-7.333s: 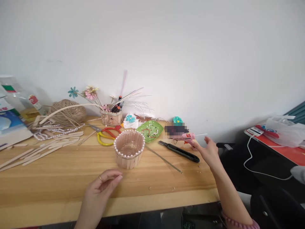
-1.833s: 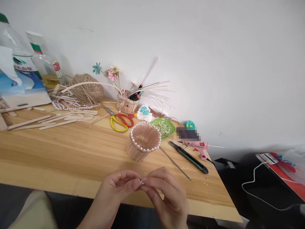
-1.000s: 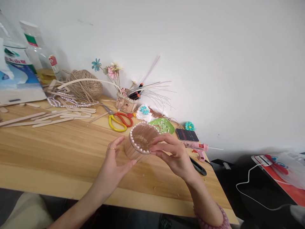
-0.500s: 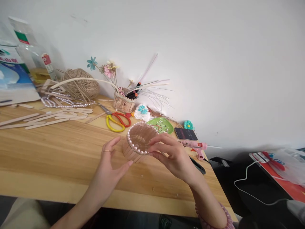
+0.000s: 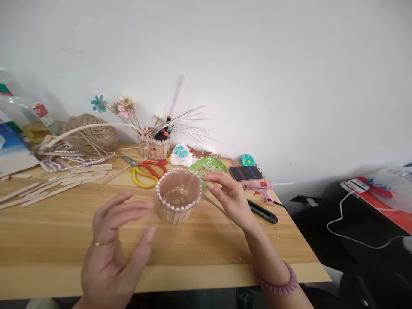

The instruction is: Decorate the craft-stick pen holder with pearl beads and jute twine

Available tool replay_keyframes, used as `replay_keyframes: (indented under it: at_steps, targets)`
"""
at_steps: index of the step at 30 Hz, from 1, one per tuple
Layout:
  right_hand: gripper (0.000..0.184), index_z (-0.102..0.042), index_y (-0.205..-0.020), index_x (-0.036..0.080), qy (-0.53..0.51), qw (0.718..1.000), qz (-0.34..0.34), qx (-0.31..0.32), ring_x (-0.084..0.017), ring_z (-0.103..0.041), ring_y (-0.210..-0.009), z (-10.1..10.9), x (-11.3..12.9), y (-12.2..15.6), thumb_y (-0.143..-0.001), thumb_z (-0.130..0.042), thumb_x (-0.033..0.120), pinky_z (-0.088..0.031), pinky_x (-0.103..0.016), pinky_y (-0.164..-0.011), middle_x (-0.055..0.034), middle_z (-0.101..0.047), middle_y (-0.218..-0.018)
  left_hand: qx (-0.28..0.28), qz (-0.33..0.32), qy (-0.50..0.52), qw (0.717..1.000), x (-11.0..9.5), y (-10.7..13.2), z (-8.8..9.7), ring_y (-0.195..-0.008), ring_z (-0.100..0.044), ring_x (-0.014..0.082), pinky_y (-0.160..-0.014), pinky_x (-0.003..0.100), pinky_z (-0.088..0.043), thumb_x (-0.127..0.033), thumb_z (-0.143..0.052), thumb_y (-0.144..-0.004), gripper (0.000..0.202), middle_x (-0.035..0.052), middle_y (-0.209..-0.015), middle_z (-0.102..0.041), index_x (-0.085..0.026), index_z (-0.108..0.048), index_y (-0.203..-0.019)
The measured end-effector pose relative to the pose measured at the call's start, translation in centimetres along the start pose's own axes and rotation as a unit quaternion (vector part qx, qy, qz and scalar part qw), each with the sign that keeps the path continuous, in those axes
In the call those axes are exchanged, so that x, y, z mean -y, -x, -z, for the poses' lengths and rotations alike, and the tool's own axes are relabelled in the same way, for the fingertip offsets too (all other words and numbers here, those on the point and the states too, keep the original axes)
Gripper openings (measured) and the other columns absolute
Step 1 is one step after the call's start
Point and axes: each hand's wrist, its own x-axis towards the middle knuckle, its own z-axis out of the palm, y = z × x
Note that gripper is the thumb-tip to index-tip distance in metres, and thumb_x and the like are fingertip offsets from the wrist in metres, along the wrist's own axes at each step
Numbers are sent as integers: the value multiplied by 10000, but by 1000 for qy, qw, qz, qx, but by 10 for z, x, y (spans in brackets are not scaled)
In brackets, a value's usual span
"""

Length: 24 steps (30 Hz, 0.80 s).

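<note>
A round cup (image 5: 176, 216) faced with upright wooden slats stands on the table, a row of pearl beads around its rim. Its inside is see-through brownish. To the left and nearer me, my left hand (image 5: 111, 244) is raised with thumb and fingers spread, holding nothing and apart from the cup. My right hand (image 5: 230, 199) is at the cup's right rim, fingers curved, a small gap between thumb and forefinger. Whether a fingertip touches the beads I cannot tell. Behind the cup lie scissors (image 5: 144, 175) with red and yellow handles and a green dish (image 5: 216, 164) of small beads.
Craft sticks (image 5: 64, 184), a pearl string (image 5: 77, 161) and a twine ball (image 5: 92, 135) lie left. A slatted pot (image 5: 154, 148) holds flowers and markers. A phone (image 5: 246, 173), pink glue gun (image 5: 262, 191) and utility knife (image 5: 262, 211) lie right.
My left hand has drawn back from the cup, toward me and left. My right hand has moved off the front rim to the cup's right side. The view has shifted a little.
</note>
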Motion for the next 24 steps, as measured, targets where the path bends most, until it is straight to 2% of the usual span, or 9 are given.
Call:
replay_keyframes:
  at_steps: [3,6,9,13,18,24]
  targets:
    - [174,-657,-1016,222,13,999,34,6,-181,-573,-1026,-4,-7,3,-903,-530,253,-447,-376,-920,-65,-636,-1041,43,-66,-62,995,-7,-13,-1,-1034,-551,249,-1003,451,-371,-110,-567,-794,169,-11,-765,-632,-272,-595,-753]
    - [201,-646,-1035,209,52,994,95,18,-201,-527,-1080,-5,-10,7,-846,-621,274,-411,-407,-964,-82,-601,-1110,86,-130,-132,979,-5,-26,-7,-958,-588,227,-925,411,-432,-141,-565,-816,148,-2,-834,-674,-261,-626,-877]
    - [310,-649,-1020,193,113,981,149,54,-230,-445,-1167,-8,-11,10,-742,-730,304,-360,-427,-1019,-97,-560,-1187,126,-171,-196,957,-1,-32,-15,-960,-590,242,-942,459,-399,-177,-570,-819,146,26,-888,-697,-242,-627,-937]
    - [233,-649,-994,179,154,968,184,76,-221,-399,-1203,-14,-14,12,-785,-690,272,-349,-413,-1035,-101,-543,-1210,155,-254,-253,920,2,-30,-23,-993,-579,301,-978,563,-301,-230,-628,-783,125,31,-835,-732,-247,-621,-907]
    - [157,-641,-961,157,141,965,213,62,-217,-418,-1160,-20,-18,13,-845,-618,261,-384,-399,-1007,-100,-571,-1176,146,-284,-312,895,4,-27,-29,-1027,-571,330,-990,578,-249,-257,-641,-772,129,39,-861,-743,-249,-626,-900]
    - [165,-645,-941,154,128,965,220,55,-212,-438,-1134,-21,-17,12,-838,-629,282,-399,-393,-997,-93,-601,-1128,150,-296,-312,890,6,-28,-30,-1036,-566,355,-969,599,-242,-228,-641,-773,86,43,-850,-747,-236,-625,-857]
